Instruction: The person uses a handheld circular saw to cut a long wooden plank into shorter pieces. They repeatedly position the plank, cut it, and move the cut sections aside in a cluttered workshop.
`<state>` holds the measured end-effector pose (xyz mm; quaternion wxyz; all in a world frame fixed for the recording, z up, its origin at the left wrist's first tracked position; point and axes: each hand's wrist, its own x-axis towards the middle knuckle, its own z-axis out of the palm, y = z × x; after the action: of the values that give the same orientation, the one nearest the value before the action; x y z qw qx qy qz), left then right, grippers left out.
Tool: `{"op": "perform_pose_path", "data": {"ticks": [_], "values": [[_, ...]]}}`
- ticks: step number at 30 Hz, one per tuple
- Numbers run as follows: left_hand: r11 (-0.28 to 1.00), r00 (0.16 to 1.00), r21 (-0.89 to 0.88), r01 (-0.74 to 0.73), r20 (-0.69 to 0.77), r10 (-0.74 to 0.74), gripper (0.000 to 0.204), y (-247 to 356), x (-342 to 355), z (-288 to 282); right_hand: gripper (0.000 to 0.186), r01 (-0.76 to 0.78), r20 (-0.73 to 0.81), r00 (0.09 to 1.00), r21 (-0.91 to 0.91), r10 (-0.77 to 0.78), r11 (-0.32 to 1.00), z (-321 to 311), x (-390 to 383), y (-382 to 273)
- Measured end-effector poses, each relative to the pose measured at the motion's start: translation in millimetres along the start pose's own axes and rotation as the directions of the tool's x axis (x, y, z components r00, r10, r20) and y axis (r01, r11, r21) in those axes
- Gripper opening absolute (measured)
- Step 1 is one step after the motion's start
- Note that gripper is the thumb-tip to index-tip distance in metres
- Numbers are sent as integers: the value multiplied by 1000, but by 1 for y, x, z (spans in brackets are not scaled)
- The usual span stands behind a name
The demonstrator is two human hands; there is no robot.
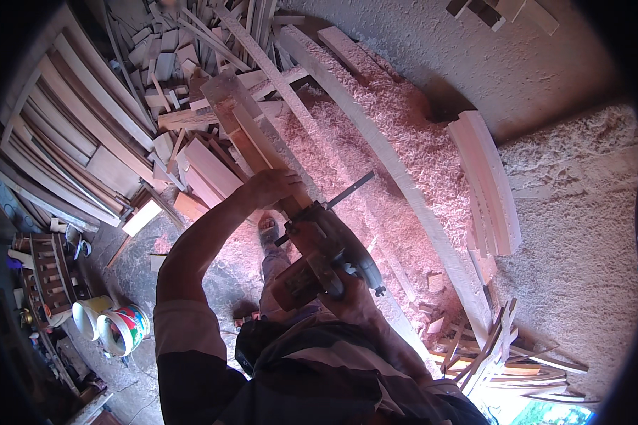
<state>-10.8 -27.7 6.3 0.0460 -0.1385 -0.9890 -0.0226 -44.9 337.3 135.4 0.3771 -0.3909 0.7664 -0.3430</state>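
Note:
My right hand [351,297] is wrapped around the rear handle of a dark circular saw [326,244]. A flat metal guide bar [352,190] sticks out from the saw's right side. At the saw's front end lies a long narrow wooden board [252,145], running away from me on top of a thicker beam [223,88]. My left hand [271,188] grips this board just ahead of the saw, fingers over its top. The saw's body hides its blade and the wood beneath it.
Pink shavings [390,142] heap up on the right, crossed by a long curved plank [397,170]. Stacked curved pieces [485,184] stand beside a rough wall [574,184]. Offcuts [166,57] pile up ahead. Curved boards [85,106] and a bucket [124,331] are at left.

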Motion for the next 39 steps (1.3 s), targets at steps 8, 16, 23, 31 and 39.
{"op": "perform_pose_path", "data": {"ticks": [8,16,23,31,39], "values": [[1000,999,-30,0,47,2,54,-28,-7,-5,57,23,-4,1000,42,-22,999,5,23,-9],[998,987,-42,43,155,-36,91,-53,-9,-14,56,18,15,1000,60,-19,998,8,49,-21],[995,985,-75,71,163,-58,93,-73,-12,-19,55,21,8,1000,51,-22,998,11,70,-29],[997,988,-8,81,130,-79,92,-99,-20,-14,48,59,-6,998,103,-59,993,18,94,-37],[996,990,-39,82,120,-77,93,-120,-24,-15,56,-82,71,994,28,80,996,19,119,-53]]}}
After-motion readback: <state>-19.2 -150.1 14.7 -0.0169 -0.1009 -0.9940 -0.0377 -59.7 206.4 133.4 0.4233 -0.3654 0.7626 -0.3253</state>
